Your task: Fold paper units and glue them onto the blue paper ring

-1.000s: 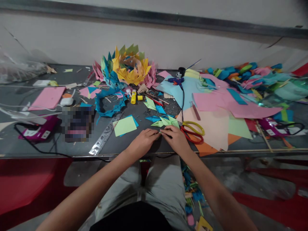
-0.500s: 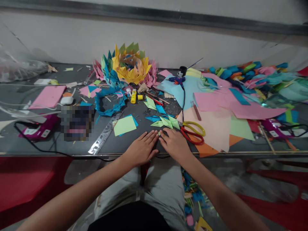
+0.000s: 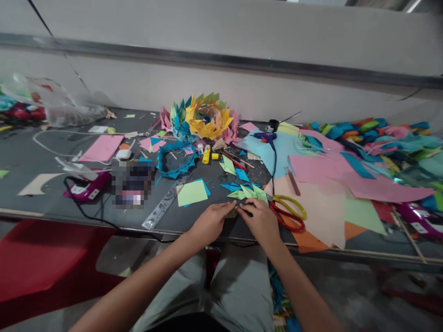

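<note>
The left hand (image 3: 209,222) is held low over the dark tabletop (image 3: 187,213), palm down, fingers extended and nearly together. Between both hands' fingertips, a small green paper piece (image 3: 232,215) is partly hidden. The right hand (image 3: 260,220) is arched, fingers curled inward. Whether the paper is gripped by either cannot be told.

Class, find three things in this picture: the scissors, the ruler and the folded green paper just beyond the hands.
Scissors (image 3: 290,212): head view, on the handles.
Ruler (image 3: 162,207): head view, middle of its length.
Folded green paper (image 3: 249,192): head view, middle of the cluster.
</note>
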Motion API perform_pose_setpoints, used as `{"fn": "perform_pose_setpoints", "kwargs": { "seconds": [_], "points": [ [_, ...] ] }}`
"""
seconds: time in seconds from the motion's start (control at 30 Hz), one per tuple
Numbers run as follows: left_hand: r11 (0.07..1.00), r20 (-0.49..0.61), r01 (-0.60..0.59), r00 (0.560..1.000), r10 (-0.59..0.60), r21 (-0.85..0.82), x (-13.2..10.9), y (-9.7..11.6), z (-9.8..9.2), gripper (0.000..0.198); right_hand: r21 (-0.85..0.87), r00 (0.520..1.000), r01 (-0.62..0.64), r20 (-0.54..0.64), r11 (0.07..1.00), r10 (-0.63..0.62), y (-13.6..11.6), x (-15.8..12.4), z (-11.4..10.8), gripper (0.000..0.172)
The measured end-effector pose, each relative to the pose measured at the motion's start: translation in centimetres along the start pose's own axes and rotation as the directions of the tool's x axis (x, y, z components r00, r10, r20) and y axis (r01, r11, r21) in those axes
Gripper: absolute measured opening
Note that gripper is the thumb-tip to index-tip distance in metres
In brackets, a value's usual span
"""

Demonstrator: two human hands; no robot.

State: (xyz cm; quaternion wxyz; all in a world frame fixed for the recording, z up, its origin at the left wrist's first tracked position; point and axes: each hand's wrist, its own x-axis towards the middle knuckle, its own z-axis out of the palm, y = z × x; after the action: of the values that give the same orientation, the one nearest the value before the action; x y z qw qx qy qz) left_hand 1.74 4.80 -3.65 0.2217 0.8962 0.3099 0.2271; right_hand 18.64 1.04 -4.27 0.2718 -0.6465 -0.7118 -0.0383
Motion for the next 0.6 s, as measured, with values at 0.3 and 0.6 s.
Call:
{"fn": "perform_pose_setpoints", "kwargs": {
  "seconds": [0.3,0.6],
  "points": [
    [0.87,-0.204,0.332,0.94,-0.273,0.366,-1.5,-3.2,-5.0,0.045,-0.106,0.998,-0.062,-0.023,0.992,0.06,0.6,0.7,0.0,0.038],
    [0.864,-0.095,0.323,0.946,-0.311,0.387,-2.4,-4.5,-6.8,0.022,-0.062,0.986,-0.168,-0.024,0.984,0.167,1.3,1.9,0.5,0.044]
  ]
}}
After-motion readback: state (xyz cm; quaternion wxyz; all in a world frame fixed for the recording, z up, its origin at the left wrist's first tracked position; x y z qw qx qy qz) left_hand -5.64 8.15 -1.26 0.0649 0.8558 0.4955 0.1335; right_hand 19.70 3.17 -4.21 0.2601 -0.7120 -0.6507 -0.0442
